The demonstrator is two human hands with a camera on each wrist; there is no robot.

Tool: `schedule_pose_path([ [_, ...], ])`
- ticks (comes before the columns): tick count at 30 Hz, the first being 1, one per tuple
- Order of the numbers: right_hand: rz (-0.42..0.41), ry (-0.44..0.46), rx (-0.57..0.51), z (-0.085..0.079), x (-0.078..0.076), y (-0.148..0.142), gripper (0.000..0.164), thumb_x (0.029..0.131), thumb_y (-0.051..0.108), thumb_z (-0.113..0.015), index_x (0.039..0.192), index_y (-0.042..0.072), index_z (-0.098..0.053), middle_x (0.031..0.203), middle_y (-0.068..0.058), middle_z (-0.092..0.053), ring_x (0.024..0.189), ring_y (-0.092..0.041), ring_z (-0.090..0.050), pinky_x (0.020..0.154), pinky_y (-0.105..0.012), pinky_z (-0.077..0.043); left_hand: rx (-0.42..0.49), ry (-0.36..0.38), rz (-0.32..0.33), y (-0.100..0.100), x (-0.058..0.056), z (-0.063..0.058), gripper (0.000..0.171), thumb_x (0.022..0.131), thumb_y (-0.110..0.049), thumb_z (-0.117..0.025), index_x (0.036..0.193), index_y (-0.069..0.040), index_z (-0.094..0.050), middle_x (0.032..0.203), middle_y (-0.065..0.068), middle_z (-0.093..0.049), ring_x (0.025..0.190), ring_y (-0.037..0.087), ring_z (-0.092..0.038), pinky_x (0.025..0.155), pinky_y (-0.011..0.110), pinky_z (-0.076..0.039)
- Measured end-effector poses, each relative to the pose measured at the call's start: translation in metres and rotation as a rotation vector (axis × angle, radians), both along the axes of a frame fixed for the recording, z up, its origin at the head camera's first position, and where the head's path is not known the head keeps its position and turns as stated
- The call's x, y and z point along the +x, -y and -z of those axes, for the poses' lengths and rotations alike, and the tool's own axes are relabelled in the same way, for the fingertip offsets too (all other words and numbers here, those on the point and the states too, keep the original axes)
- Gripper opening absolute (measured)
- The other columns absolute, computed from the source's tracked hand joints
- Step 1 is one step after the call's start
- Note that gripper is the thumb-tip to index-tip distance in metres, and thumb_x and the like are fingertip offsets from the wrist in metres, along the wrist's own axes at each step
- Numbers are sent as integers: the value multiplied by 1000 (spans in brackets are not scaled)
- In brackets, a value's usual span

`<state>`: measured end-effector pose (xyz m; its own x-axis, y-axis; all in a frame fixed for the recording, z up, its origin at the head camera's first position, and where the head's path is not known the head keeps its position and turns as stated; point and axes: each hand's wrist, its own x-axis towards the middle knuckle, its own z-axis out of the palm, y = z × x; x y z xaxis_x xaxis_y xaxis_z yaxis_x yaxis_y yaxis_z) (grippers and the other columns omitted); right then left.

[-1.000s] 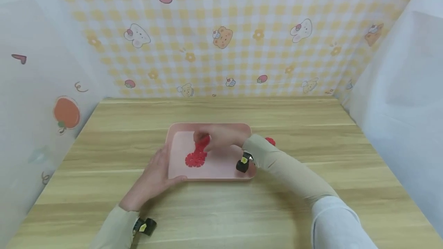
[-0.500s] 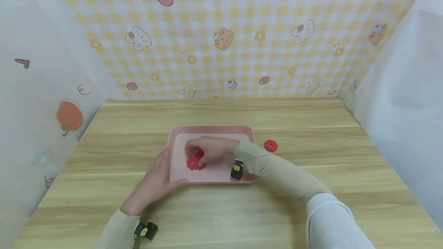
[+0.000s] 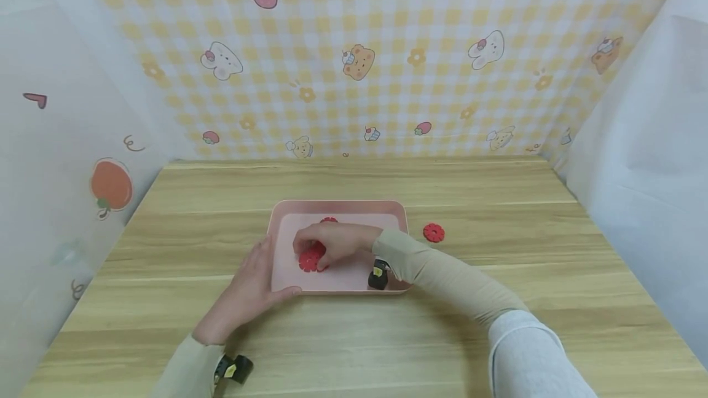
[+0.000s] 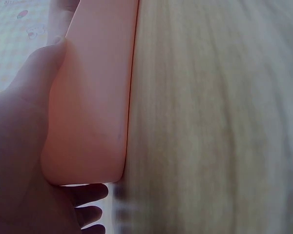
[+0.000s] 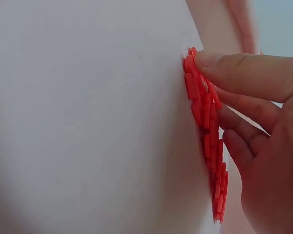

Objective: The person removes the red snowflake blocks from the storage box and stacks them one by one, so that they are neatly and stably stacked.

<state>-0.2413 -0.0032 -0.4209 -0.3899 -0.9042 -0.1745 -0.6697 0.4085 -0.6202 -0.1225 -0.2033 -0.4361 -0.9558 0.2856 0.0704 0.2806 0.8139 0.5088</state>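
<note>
A pink tray [image 3: 354, 292] lies on the wooden table. My left hand [image 3: 247, 284] grips its near left corner, thumb along the front wall and fingers round the left end; the left wrist view shows the tray's outer wall [image 4: 93, 107] against the palm. Inside the tray, thin red notched discs [image 3: 311, 259] lie in an overlapping heap. My right hand [image 3: 337, 241] reaches in over them and pinches discs between thumb and fingers. In the right wrist view the thumb presses the upper end of the layered red discs [image 5: 207, 126]. The hand hides part of the heap.
One red notched disc [image 3: 434, 233] lies on the table right of the tray. Another red disc [image 3: 329, 220] peeks out behind the right hand, in the tray. A patterned cloth [image 3: 310, 66] hangs behind the table, with white sheets at both sides.
My right hand has come down and nearer to me, onto the disc heap. The lone disc on the right, earlier partly covered by the sleeve, now shows fully. My left hand stays on the tray.
</note>
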Motion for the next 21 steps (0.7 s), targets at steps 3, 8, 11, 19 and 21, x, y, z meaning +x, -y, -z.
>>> schedule_pose_path([
  [3, -2, -4, 8, -1, 1, 0, 42, 77, 12, -80, 113, 20, -58, 109, 9, -60, 102, -4, -53, 96, -15, -42, 2, -4, 2, 0, 0, 0, 115, 75, -50, -77, 148, 9, -9, 148, 31, -25, 132, 46, -31, 104, 65, -32],
  [8, -13, -7, 0, -2, 2, 2, 42, 78, 12, -79, 114, 18, -58, 109, 8, -60, 102, -4, -53, 97, -15, -42, 11, -5, 4, 0, 0, 0, 115, 75, -50, -76, 149, 8, -9, 148, 30, -26, 132, 45, -31, 104, 64, -33],
  [11, -6, -7, -9, -4, 3, 2, 41, 78, 12, -78, 114, 18, -57, 109, 8, -59, 102, -5, -53, 96, -15, -42, 12, -4, 1, 1, 0, 0, 115, 74, -50, -77, 149, 6, -9, 148, 28, -27, 131, 45, -32, 103, 64, -34],
  [19, 42, 1, -44, -2, 3, -1, 40, 79, 9, -77, 112, 19, -55, 104, 8, -60, 97, -4, -54, 91, -14, -45, 8, 1, 2, 1, -1, 0, 115, 75, -50, -76, 148, 8, -9, 148, 31, -25, 134, 47, -29, 105, 64, -30],
  [21, 50, 3, -60, -3, 3, -2, 40, 80, 9, -77, 112, 19, -55, 103, 8, -60, 96, -4, -55, 89, -15, -46, 6, -3, 4, 1, 0, 1, 115, 75, -49, -76, 148, 8, -9, 148, 32, -26, 133, 48, -29, 105, 64, -30],
])
